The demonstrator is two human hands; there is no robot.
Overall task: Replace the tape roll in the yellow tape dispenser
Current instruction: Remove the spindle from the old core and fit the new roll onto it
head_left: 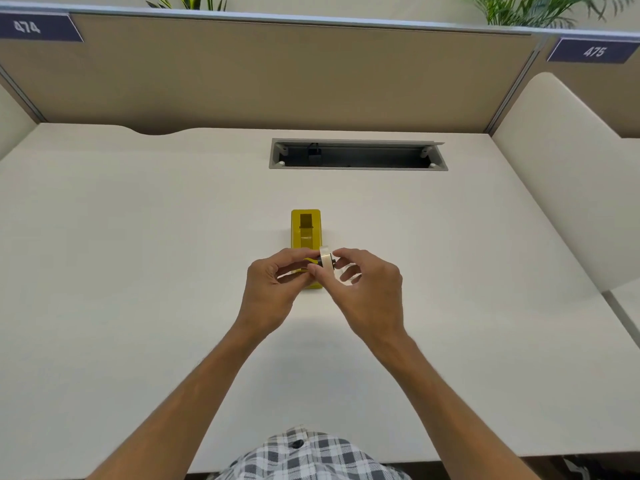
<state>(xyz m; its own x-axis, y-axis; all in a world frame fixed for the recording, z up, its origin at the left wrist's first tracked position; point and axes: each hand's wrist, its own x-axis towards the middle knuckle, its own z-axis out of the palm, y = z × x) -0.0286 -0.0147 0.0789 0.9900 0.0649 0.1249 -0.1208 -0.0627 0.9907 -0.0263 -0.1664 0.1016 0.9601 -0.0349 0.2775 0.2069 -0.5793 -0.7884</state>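
Spanning nearly the whole view, a pale desk [138,271] runs back to a tan partition panel [277,74]. Blue number plates sit at the panel's upper corners: 474 [34,27] on the left, 475 [594,50] on the right. Green plant fronds [540,8] show above the panel top. A grey cable tray [358,155] is sunk into the desk's far middle, lid open, with a dark plug inside near its left end. At the bottom edge, a grey-and-white checked shirt [311,455] with one dark button. Two bare forearms reach forward and meet over the middle of the desk. Yellow tape dispenser [306,230] stands on the desk just past the hands, long axis pointing away from the person, its near end hidden behind the fingers. Left hand [273,289] has thumb and fingers closed from the left on the tape roll [325,258]. Right hand [367,289] pinches the same roll from the right, fingers curled in, fingertips at what looks like a dark hub at the roll's centre. Roll is pale, translucent, held on edge above the dispenser's near end; whether it touches the dispenser cannot be told.
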